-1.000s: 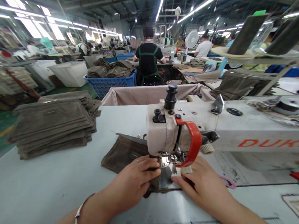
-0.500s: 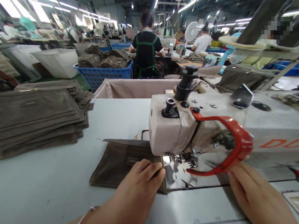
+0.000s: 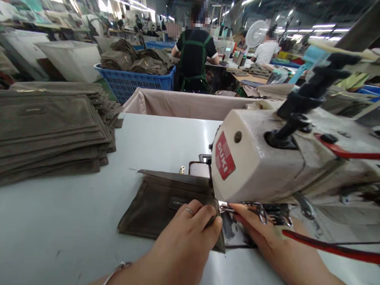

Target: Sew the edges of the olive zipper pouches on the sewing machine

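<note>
A dark brown fabric piece (image 3: 149,203) with a small label lies flat on the table, its right edge beside the sewing machine's needle area. My left hand (image 3: 189,230) rests on its right part, fingers curled and closed on the fabric edge. The white sewing machine head (image 3: 255,162) stands over the metal plate. My right hand (image 3: 268,234) reaches under the head, partly behind the presser parts, with its fingertips near the fabric's right edge. What those fingertips hold, if anything, is hidden.
A stack of similar brown pieces (image 3: 45,132) lies at the left. Beyond the table are a pink cloth-lined bin (image 3: 191,105), a blue basket of brown pieces (image 3: 142,82) and a seated person (image 3: 195,54). A red guard (image 3: 330,247) curves at the right.
My right hand has moved left from the red guard to the needle area. The view has shifted, with the machine head now larger and its front label visible. My left hand stays on the fabric.
</note>
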A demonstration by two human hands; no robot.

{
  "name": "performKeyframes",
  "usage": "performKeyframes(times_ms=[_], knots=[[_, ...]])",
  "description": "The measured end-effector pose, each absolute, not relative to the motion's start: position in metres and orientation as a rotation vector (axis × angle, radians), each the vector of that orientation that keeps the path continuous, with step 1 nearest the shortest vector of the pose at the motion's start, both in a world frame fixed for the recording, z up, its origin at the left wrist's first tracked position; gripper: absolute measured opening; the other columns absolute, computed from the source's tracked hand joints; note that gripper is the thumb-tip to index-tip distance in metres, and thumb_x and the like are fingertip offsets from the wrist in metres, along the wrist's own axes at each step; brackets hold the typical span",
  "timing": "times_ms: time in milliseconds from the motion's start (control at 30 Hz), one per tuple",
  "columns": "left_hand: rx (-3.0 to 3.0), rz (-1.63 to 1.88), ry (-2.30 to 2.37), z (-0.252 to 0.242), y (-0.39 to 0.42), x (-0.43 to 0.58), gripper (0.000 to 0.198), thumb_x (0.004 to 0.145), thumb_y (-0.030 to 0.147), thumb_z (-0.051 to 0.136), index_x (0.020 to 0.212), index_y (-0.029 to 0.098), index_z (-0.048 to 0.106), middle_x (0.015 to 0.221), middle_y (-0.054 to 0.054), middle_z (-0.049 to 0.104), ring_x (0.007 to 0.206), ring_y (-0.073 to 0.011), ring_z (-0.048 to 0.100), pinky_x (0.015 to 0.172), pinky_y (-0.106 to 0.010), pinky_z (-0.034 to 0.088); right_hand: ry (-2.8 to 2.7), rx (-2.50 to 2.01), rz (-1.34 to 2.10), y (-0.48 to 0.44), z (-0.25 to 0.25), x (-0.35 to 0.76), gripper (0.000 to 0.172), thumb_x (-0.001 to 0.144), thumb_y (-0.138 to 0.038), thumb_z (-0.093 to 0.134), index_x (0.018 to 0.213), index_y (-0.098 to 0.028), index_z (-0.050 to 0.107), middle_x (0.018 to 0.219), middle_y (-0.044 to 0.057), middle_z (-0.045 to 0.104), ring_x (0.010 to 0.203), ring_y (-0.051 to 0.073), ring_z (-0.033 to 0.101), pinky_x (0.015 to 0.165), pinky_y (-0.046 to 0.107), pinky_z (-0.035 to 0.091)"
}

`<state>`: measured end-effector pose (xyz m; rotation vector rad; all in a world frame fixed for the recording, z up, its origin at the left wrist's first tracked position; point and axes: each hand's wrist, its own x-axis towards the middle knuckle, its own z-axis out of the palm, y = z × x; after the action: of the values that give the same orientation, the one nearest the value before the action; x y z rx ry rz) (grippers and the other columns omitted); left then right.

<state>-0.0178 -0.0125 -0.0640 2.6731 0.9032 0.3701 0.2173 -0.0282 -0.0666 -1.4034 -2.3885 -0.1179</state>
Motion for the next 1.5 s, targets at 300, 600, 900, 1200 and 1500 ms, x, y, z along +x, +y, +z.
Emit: performKeyframes(times_ms=[300,600,900,1200,1500], knots=[[2.635,0.368,0.9,-0.058,-0.011,-0.017,0.036,0.081,0.011,0.052,0.117,0.012,0.054,0.115,-0.009,0.056,0.102,-0.0269,0.049,0.089,-0.044,0.049,-2.554,-1.347,-0.232,-0.033,-0.086,0.228,0.04,0.087,-0.012,0.04,0.117,-0.026,0.063,0.099,0.006,0.071,0.08,0.027,0.065,0.065,0.041,0.052],[2.591,0.318,0.922,-0.058,-0.012,-0.018,0.037,0.082,0.011,0.051,0.119,0.015,0.053,0.114,-0.008,0.056,0.103,-0.0266,0.048,0.087,-0.044,0.048,-2.533,-1.393,-0.317,-0.035,-0.086,0.223,0.043,0.084,-0.013,0.043,0.121,-0.026,0.06,0.093,0.006,0.07,0.075,0.026,0.062,0.063,0.037,0.049],[2.566,0.34,0.943,-0.059,-0.011,-0.018,0.035,0.082,0.011,0.052,0.117,0.016,0.053,0.117,-0.007,0.055,0.105,-0.0253,0.047,0.09,-0.042,0.046,-2.462,-1.315,-0.411,-0.033,-0.09,0.224,0.041,0.087,-0.012,0.041,0.12,-0.026,0.062,0.092,0.004,0.07,0.075,0.02,0.06,0.067,0.032,0.047],[2.522,0.285,0.952,-0.054,-0.01,-0.017,0.037,0.085,0.011,0.048,0.121,0.018,0.052,0.122,-0.007,0.053,0.105,-0.0248,0.047,0.091,-0.042,0.046,-2.485,-1.339,-0.438,-0.034,-0.093,0.229,0.04,0.089,-0.015,0.042,0.121,-0.03,0.062,0.091,0.002,0.07,0.074,0.021,0.061,0.065,0.032,0.044],[2.582,0.262,0.929,-0.058,-0.011,-0.018,0.036,0.087,0.014,0.049,0.123,0.014,0.051,0.126,-0.007,0.054,0.11,-0.0248,0.045,0.097,-0.041,0.042,-2.467,-1.339,-0.507,-0.033,-0.092,0.226,0.035,0.091,-0.02,0.048,0.122,-0.028,0.062,0.084,0.003,0.068,0.071,0.02,0.059,0.064,0.031,0.042]])
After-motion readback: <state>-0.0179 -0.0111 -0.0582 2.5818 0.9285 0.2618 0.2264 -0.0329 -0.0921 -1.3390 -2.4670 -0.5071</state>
